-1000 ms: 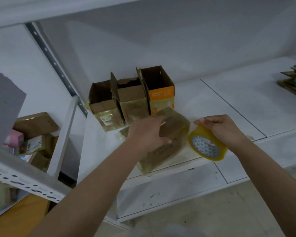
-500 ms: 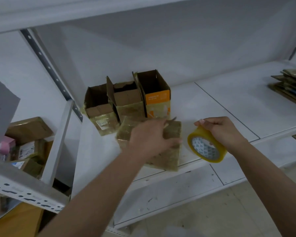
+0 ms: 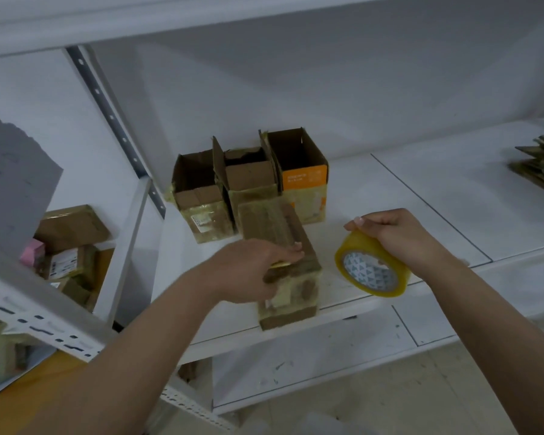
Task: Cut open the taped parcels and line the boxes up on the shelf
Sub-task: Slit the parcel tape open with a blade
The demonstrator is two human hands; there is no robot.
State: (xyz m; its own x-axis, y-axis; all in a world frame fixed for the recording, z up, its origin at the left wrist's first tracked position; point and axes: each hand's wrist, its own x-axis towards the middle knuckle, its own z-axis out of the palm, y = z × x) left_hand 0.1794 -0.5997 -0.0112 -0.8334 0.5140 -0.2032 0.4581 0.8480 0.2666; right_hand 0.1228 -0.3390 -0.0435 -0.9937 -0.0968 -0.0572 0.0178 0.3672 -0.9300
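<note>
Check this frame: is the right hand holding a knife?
No, the right hand grips a yellow roll of tape, held upright just off the front edge of the shelf.

White print on orange box illegible, label on opened box unreadable

Single head-worn wide-angle view, looking forward and down from close above the white shelf, both forearms entering from below

Brown cardboard parcel wrapped in glossy, seemingly plastic tape; glossy yellow tape roll; matt white shelf.
</note>
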